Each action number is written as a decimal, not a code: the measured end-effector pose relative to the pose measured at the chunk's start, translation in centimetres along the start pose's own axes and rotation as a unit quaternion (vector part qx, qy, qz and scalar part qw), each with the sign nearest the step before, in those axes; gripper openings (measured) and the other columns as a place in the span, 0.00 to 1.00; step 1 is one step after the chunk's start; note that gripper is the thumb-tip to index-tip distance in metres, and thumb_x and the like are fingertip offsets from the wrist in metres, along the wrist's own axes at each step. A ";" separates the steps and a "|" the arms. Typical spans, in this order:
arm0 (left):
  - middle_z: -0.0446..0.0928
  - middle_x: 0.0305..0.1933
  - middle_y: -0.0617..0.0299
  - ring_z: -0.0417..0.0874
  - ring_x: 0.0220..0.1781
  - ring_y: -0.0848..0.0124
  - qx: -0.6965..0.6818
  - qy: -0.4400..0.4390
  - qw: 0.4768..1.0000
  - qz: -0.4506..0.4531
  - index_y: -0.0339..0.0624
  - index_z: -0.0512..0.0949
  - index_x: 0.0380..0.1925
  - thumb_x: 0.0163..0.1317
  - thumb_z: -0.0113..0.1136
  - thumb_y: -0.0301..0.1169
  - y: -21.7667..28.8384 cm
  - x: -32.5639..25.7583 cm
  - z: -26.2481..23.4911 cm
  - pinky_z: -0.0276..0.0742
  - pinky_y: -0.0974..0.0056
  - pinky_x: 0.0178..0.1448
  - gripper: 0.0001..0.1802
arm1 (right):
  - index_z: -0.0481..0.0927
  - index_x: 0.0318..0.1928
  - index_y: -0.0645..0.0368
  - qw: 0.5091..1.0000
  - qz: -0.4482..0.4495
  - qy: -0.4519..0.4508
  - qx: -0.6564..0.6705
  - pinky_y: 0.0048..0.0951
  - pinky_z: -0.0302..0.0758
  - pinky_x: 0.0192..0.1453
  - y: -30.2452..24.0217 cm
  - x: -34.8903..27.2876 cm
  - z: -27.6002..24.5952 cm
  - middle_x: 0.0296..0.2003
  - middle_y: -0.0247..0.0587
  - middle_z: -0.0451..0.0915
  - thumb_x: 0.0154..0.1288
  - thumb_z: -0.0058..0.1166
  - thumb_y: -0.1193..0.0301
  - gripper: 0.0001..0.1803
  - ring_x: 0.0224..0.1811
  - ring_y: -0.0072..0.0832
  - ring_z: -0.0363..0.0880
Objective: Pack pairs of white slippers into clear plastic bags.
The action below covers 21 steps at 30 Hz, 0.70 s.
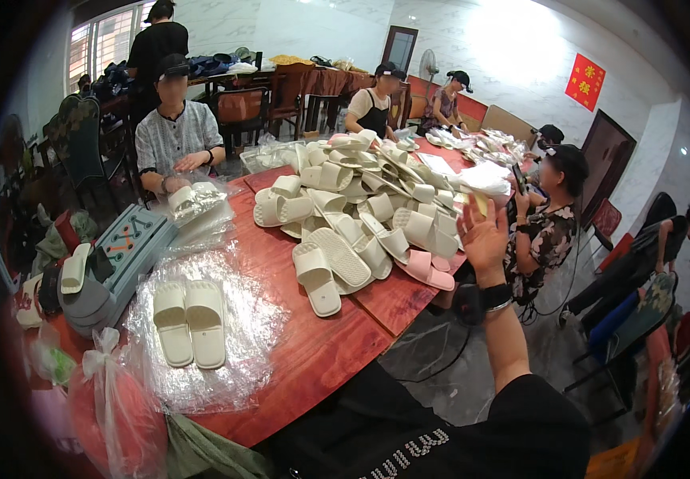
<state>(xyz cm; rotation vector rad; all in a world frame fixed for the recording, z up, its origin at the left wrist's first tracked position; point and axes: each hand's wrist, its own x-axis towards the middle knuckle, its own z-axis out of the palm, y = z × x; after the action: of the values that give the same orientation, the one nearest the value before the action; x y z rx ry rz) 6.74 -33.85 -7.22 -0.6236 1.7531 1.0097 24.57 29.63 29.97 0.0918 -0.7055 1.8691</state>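
**Right hand (485, 239) spread beside the slipper pile (377, 206)**

I can't tell my left hand's state; it's out of view. Far left of the right hand, I see a grey box (133, 243) on the red bench (313, 359). Nearer, still left, a pair of cream slippers (206, 339) lies on clear plastic bags (241, 363). The pile sits just left of the hand, a pink slipper (429, 275) at its near edge. My right hand is raised, fingers loosely apart; something yellowish (481, 205) shows by the fingertips, contact unclear. Right of it sits a co-worker (549, 231).
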 end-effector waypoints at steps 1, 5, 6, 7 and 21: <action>0.65 0.59 0.51 0.67 0.58 0.55 0.006 0.008 1.000 -0.007 0.34 0.57 0.60 0.64 0.44 0.35 0.8 -1.1 -0.1 0.66 0.54 0.58 0.26 | 0.53 0.63 0.40 0.998 0.022 -0.020 -0.064 0.45 0.70 0.53 -0.1 0.2 -1.3 0.57 0.39 0.65 0.62 0.43 0.50 0.30 0.53 0.36 0.71; 0.65 0.59 0.49 0.66 0.60 0.56 0.343 0.058 0.910 0.225 0.35 0.65 0.56 0.62 0.47 0.43 4.7 -7.4 -4.7 0.64 0.56 0.59 0.27 | 0.65 0.58 0.46 0.985 0.125 0.022 -0.118 0.39 0.73 0.46 2.7 0.0 -6.4 0.54 0.36 0.70 0.64 0.42 0.55 0.23 0.47 0.30 0.74; 0.70 0.55 0.50 0.70 0.55 0.55 0.282 0.022 0.952 0.116 0.35 0.68 0.53 0.62 0.49 0.43 7.4 -12.0 -4.1 0.68 0.57 0.55 0.26 | 0.65 0.58 0.47 0.980 0.148 0.040 -0.127 0.37 0.73 0.46 4.2 0.2 -8.2 0.51 0.36 0.72 0.64 0.42 0.57 0.22 0.45 0.29 0.74; 0.72 0.52 0.51 0.72 0.52 0.57 0.287 0.027 0.952 0.101 0.35 0.68 0.53 0.62 0.50 0.43 7.8 -14.7 -4.5 0.69 0.58 0.53 0.26 | 0.66 0.57 0.46 0.969 0.185 0.077 -0.143 0.35 0.72 0.45 6.1 0.5 -9.5 0.50 0.36 0.72 0.63 0.45 0.57 0.22 0.44 0.29 0.74; 0.68 0.54 0.50 0.70 0.55 0.67 0.172 -0.314 0.857 0.370 0.34 0.57 0.60 0.62 0.51 0.36 33.7 -16.2 22.8 0.67 0.65 0.56 0.29 | 0.61 0.53 0.49 0.809 0.415 0.211 -0.358 0.33 0.69 0.34 20.6 -4.0 -17.6 0.38 0.33 0.68 0.58 0.52 0.65 0.24 0.33 0.28 0.68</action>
<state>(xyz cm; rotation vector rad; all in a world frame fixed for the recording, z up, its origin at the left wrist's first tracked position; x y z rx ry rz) -1.95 2.57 15.50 0.6233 1.5029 1.1760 12.82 30.38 5.24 -1.2705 -1.1916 2.1471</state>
